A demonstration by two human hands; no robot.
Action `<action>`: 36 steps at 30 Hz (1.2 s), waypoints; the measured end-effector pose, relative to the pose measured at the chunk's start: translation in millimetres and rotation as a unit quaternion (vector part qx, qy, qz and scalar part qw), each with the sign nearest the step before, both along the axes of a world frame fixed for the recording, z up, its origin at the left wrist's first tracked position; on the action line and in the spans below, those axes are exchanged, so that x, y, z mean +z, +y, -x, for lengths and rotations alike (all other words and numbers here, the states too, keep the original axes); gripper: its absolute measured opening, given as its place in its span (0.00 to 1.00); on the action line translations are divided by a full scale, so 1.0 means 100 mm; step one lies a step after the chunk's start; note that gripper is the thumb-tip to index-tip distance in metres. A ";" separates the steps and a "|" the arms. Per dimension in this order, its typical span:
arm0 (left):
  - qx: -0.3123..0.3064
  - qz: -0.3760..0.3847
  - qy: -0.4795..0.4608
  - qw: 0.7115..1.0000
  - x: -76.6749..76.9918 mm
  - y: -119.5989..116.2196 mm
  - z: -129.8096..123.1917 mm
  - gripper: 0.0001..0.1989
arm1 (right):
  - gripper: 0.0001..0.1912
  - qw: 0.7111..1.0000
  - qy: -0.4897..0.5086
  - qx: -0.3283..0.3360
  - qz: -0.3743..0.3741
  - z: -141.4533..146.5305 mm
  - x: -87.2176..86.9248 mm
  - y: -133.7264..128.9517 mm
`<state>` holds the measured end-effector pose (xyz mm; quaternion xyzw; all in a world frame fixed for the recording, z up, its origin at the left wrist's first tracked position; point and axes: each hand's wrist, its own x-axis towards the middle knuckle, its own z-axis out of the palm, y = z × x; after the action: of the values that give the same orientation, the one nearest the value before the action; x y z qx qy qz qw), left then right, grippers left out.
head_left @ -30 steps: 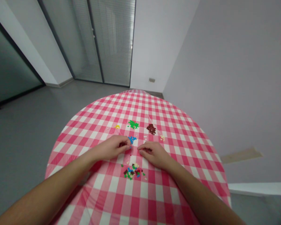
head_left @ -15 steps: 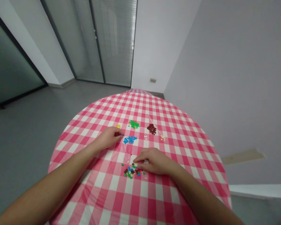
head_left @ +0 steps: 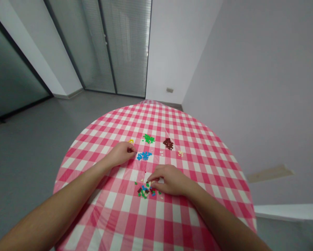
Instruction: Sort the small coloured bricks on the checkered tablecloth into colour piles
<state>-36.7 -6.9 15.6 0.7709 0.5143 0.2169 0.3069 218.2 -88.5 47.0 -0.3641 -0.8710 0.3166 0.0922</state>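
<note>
My left hand (head_left: 121, 153) is closed in a pinch just left of a pile of small blue pieces (head_left: 144, 156). Whatever is between its fingertips is too small to name. Over the right side of a mixed pile of small coloured pieces (head_left: 143, 191) hovers or rests my right hand (head_left: 169, 179). Its thumb and forefinger curve down with a small gap between the tips, and no held piece shows. The mixed pile has green, blue, brown and cream pieces, partly hidden by that hand.
A red-and-white checked tablecloth (head_left: 114, 223) covers the round table. Farther off lie sorted piles: green pieces (head_left: 148, 138), dark brown pieces (head_left: 168, 143), cream pieces (head_left: 180, 153) and a few yellow pieces (head_left: 131, 141). Some white pieces (head_left: 161, 153) sit between them.
Both hands stay in nearly the same places. A speck of blue at my left fingertips earlier is no longer clear. The whole view has shifted slightly.
</note>
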 end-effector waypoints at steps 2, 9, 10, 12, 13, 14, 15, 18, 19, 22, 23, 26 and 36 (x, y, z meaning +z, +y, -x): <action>-0.003 -0.010 -0.003 1.000 -0.01 0.00 -0.01 0.09 | 0.08 1.000 -0.005 0.006 -0.001 0.01 -0.01 0.00; -0.038 -0.036 -0.045 0.998 -0.06 0.02 -0.03 0.10 | 0.04 0.998 0.046 -0.033 0.010 0.02 -0.05 0.00; -0.039 -0.035 -0.050 0.997 -0.06 0.02 -0.03 0.10 | 0.04 0.997 0.057 -0.052 0.019 0.00 -0.05 0.01; -0.041 -0.032 -0.055 0.997 -0.06 0.01 -0.03 0.10 | 0.05 0.991 0.071 -0.109 0.032 -0.05 -0.02 0.05; -0.041 -0.031 -0.055 0.997 -0.05 0.01 -0.03 0.10 | 0.05 0.987 0.074 -0.139 0.038 -0.09 -0.01 0.07; -0.043 -0.031 -0.054 0.997 -0.05 0.01 -0.04 0.10 | 0.05 0.982 0.077 -0.166 0.043 -0.13 0.01 0.09; -0.046 -0.030 -0.052 0.997 -0.05 0.01 -0.03 0.10 | 0.05 0.978 0.082 -0.186 0.048 -0.18 0.02 0.12; -0.058 -0.030 -0.045 0.997 -0.04 0.01 -0.03 0.10 | 0.05 0.967 0.096 -0.229 0.051 -0.33 0.04 0.20; -0.061 -0.031 -0.043 0.997 -0.04 0.01 -0.03 0.10 | 0.05 0.963 0.100 -0.245 0.049 -0.38 0.05 0.22; -0.061 -0.032 -0.042 0.997 -0.04 0.01 -0.02 0.10 | 0.06 0.950 0.097 -0.295 0.041 -0.55 0.09 0.30; -0.059 -0.032 -0.045 0.997 -0.04 0.01 -0.02 0.10 | 0.06 0.946 0.086 -0.313 0.027 -0.62 0.10 0.33; -0.055 -0.027 -0.052 0.997 -0.03 0.01 -0.02 0.09 | 0.05 0.925 0.005 -0.376 -0.058 -0.85 0.11 0.43; -0.066 -0.017 -0.037 0.997 -0.01 -0.01 -0.01 0.10 | 0.09 0.925 -0.116 -0.357 -0.056 -1.19 -0.05 0.58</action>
<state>-35.6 -7.5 14.6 0.7996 0.4471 0.2329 0.3264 337.4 -30.7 41.7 -0.6795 -0.7041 0.1689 0.1179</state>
